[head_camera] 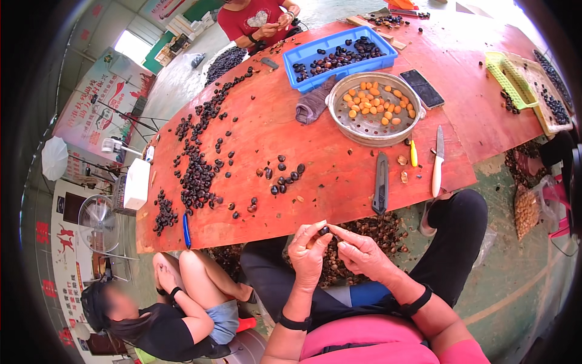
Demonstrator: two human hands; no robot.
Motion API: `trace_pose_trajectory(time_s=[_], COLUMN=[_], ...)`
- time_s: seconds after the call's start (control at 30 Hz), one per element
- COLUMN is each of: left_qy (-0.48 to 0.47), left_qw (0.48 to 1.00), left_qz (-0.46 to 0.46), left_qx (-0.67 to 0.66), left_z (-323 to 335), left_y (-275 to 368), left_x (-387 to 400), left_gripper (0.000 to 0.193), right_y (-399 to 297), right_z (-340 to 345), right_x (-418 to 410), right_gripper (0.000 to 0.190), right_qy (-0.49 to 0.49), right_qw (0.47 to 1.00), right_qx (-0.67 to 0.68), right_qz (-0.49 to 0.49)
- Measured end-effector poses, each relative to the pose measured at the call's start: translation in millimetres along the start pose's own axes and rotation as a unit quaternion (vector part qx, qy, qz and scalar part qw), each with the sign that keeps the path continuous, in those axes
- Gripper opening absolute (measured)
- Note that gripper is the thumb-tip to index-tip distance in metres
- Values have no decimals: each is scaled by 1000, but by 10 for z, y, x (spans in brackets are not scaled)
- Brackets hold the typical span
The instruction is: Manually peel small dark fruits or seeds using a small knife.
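Observation:
My left hand (307,255) pinches a dark, shiny nut (323,230) between thumb and fingertips, just off the table's near edge. Against the same nut, my right hand (363,255) has its index finger stretched out and its other fingers curled; whether it grips a small tool is hidden. Ahead, several dark nuts (282,180) lie loose on the red table (336,186). A metal strainer pan (348,132) holds peeled orange kernels (373,105). Nearer me lie a grey utility knife (381,182), a yellow-handled tool (413,153) and a white-handled knife (437,168).
A blue tray (295,54) of dark nuts stands beyond a phone (422,88) and a purple cloth (313,102). A nut pile (198,182) and blue-handled tool (186,231) lie left. Shells (377,227) cover the floor below. One person (168,318) sits left, another (254,22) across.

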State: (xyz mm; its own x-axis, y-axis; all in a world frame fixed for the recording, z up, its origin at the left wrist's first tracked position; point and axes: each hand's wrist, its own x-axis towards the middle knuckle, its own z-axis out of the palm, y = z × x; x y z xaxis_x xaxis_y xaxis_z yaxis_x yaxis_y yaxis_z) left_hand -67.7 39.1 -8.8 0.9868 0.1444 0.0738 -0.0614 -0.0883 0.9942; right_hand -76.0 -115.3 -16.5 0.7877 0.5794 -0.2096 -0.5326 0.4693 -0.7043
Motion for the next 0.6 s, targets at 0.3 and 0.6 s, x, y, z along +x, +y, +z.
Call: trace_pose_trajectory(time_s=[0.3,0.6], left_qy=[-8,-77], left_qw=[1000,989], left_qz=[-9,-92], left_qx=[16,-82], left_z=[0,-151], left_y=[-65,5], left_x=[-5,105], left_gripper=[21,19], right_y=[83,226], right_z=[-2,57], right_x=[45,102], right_gripper=[44,42], right_qy=[34,130], right_qw=[999,902], right_qx=[-18,-339], right_qz=[-25,-236])
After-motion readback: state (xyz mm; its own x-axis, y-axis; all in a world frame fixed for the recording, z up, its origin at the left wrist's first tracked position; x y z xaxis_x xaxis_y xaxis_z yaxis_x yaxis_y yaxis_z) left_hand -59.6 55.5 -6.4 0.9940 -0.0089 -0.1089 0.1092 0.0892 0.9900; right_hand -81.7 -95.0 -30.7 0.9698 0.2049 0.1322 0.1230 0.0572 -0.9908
